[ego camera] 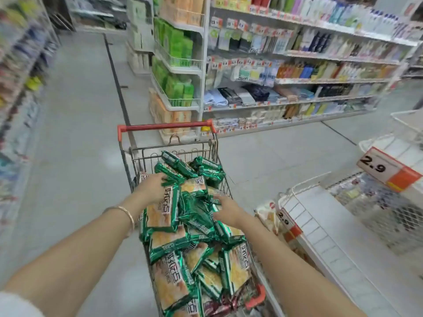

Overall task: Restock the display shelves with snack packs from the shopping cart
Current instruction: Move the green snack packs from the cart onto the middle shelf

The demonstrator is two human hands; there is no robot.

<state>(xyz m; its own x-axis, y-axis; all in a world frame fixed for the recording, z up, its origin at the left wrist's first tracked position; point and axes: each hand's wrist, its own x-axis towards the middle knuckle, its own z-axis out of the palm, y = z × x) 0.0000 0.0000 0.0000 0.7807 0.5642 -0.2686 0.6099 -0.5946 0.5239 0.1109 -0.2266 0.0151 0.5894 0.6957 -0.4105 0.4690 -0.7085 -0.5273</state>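
Here, both hands reach into the heaped shopping cart point(128, 156); left hand point(152, 187) and right hand point(226, 209) lie loosely spread on green snack packs point(194, 213), grasping none; slippery packs could slide overboard.

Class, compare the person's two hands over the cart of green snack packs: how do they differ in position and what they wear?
The left hand reaches farther up the red-handled wire shopping cart; the right hand sits nearer. The left wrist wears a thin gold bangle; the right wrist is bare. Both press, palms down, on the shiny green snack packs; whether either grips one is unclear.
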